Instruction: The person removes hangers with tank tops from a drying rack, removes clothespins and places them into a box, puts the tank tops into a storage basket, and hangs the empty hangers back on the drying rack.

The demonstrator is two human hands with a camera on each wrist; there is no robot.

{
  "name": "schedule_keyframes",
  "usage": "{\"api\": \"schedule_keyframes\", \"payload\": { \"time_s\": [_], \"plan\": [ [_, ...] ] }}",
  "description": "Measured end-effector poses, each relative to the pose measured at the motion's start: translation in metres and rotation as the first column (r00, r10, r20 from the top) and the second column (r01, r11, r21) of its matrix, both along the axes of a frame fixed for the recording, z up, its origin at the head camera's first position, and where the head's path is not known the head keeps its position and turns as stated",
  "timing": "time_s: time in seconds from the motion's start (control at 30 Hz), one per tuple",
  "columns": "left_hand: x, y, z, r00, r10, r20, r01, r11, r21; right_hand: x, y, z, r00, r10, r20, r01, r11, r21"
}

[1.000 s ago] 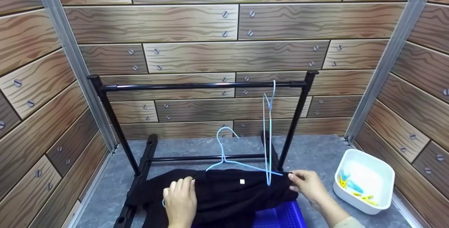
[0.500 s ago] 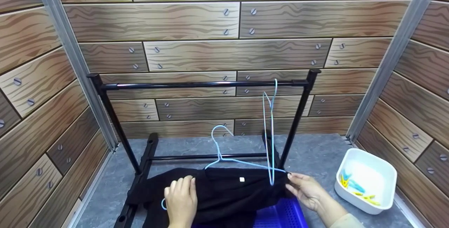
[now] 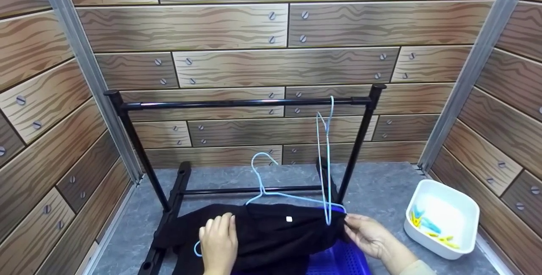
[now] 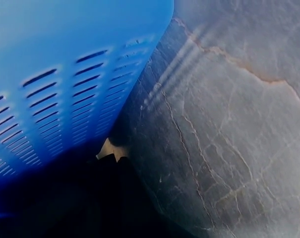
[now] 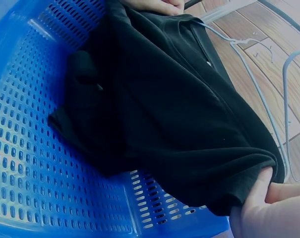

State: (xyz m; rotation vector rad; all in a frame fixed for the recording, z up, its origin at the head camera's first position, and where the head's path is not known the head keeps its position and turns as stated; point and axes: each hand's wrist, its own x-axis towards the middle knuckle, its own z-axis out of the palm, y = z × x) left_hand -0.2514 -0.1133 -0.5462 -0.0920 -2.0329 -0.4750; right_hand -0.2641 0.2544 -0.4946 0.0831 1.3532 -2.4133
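Observation:
A black shirt (image 3: 271,232) with a small white tag lies spread over a blue basket (image 5: 55,163). The light blue wire hanger (image 3: 292,197) sits at its neckline, hook up and tilted left, its lower part hidden by cloth. On the left, my left hand (image 3: 219,241) grips the shirt, fingers bent over it; a blue loop of wire shows beside the knuckles. My right hand (image 3: 370,235) pinches the shirt's right shoulder edge, close to the hanger's right end. In the right wrist view, the right thumb (image 5: 259,186) presses on the black cloth. Dark cloth fills the bottom of the left wrist view.
Behind the shirt stands a black rack (image 3: 250,103). Another blue wire hanger (image 3: 328,156) hangs from its bar at the right, in front of the shirt's shoulder. A white tub (image 3: 463,224) with yellow and blue clothespins sits on the grey floor (image 3: 381,182) at right.
The hanger's hook has shifted left, and its right end has come out to the shoulder edge by the right hand. The right hand has dropped slightly; the left stays almost still.

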Motion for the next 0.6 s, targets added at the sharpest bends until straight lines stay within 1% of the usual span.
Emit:
{"api": "schedule_keyframes", "payload": {
  "time_s": [0.1,0.23,0.33,0.5,0.6],
  "plan": [
    [0.0,0.0,0.0,1.0,-0.004,-0.003,0.004,1.0,-0.011,0.002,-0.006,-0.004,0.999,0.032,-0.032,-0.03,0.998,0.062],
    [0.001,0.002,-0.001,1.0,-0.015,-0.009,0.015,1.0,-0.019,0.004,-0.014,-0.01,0.995,0.066,-0.07,-0.054,0.985,0.161],
    [0.0,0.003,-0.001,1.0,-0.022,-0.014,0.022,0.999,-0.026,0.006,-0.017,-0.012,0.993,0.072,-0.089,-0.054,0.98,0.193],
    [0.0,0.004,0.0,0.998,-0.046,-0.043,0.044,0.998,-0.043,0.007,-0.015,-0.01,0.989,0.093,-0.119,-0.063,0.969,0.24],
    [0.001,0.003,0.002,0.998,-0.057,-0.039,0.055,0.997,-0.051,0.008,-0.013,-0.008,0.986,0.099,-0.133,-0.059,0.958,0.281]
  ]
}}
